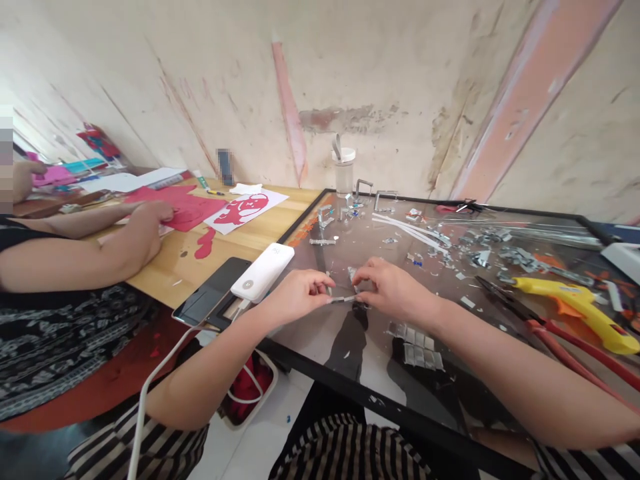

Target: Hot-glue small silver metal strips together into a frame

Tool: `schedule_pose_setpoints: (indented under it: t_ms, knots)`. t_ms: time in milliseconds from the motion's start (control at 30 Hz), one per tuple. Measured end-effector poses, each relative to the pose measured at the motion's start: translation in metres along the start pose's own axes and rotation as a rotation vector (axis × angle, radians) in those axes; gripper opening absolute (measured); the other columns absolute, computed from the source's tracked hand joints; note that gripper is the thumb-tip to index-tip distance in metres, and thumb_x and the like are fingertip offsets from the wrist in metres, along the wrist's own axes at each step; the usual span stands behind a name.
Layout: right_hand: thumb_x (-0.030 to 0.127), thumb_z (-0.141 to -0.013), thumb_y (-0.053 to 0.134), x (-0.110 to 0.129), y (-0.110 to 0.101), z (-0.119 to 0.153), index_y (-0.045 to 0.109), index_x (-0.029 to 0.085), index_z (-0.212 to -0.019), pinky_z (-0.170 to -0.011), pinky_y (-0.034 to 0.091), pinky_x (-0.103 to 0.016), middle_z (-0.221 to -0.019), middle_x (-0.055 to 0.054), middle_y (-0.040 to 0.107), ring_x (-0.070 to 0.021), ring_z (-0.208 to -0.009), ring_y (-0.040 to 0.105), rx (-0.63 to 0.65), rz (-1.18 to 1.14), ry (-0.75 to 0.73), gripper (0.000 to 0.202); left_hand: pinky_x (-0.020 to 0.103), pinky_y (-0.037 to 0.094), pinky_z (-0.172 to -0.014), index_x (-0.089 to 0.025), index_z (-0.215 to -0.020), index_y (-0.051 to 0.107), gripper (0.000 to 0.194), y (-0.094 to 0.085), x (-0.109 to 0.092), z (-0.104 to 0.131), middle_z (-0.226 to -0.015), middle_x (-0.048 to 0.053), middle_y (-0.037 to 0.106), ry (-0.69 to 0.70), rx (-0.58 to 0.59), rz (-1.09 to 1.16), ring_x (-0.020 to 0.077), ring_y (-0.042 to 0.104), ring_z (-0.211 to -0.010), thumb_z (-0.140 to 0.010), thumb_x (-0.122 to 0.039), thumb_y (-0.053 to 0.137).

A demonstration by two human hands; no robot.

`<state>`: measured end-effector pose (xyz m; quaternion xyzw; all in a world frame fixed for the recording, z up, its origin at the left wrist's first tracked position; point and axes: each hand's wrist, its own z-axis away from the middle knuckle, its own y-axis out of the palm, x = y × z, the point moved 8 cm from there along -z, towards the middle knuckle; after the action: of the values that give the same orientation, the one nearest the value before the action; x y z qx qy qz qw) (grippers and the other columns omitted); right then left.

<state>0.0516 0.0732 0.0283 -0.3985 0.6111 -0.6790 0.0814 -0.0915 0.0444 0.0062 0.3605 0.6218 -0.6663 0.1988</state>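
In the head view, a slim silvery strip (341,299) lies between the person's two hands, over the glass-topped table (300,337), nearer its near left corner than the far edge. The left hand (303,292) has thumb and fingers pinched at the strip's left end. The right hand (387,285) curls thumb and forefinger around its right end; I cannot tell whether they press on it. Holding a piece this small at both ends probably keeps it level and lets it be turned finely.

Flat, pale silvery rectangles (417,347) sit in rows by the near edge, beside the right forearm, probably grouped for easy reach. On the right part, a yellow glue gun (565,297) and red-handled pliers (537,325) lie with their working ends toward the middle, handy for the right hand. Angular silvery brackets (327,217) stand toward the far left corner, seemingly set away from scattered scraps (483,240).

A white power bank (263,272), its cable attached, rests by the left edge, partly over a phone (213,290); perhaps it is charging something. On the adjoining wooden table, a co-worker's hand (157,213) rests on red paper (193,207), perhaps steadying it.
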Motion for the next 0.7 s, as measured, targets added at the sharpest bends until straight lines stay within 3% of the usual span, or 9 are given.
schedule_pose_setpoints:
  t_ms: [200,700]
  knots:
    - [0.016,-0.078,0.058,0.005,0.016,0.005,0.068,0.021,-0.081,-0.067,0.042,-0.025,-0.094,-0.004,0.052,-0.0123,-0.070,0.054,-0.062,0.062,-0.111,0.011,0.023,0.042,-0.063,-0.015,-0.085,0.070,0.019,0.009,-0.006,0.001,-0.074,0.002,0.062,0.102,-0.016,-0.069,0.0122,0.056,-0.064,-0.076,-0.028,0.060]
    - [0.008,-0.077,0.057,0.002,0.023,-0.003,0.066,0.017,-0.075,-0.069,0.042,-0.026,-0.081,-0.004,0.055,-0.0136,-0.071,0.054,-0.095,-0.044,-0.115,0.013,0.022,0.042,-0.061,-0.016,-0.081,0.069,0.015,0.012,0.000,0.002,-0.071,0.002,0.065,0.074,-0.027,-0.048,0.0121,0.057,-0.062,-0.075,-0.024,0.059]
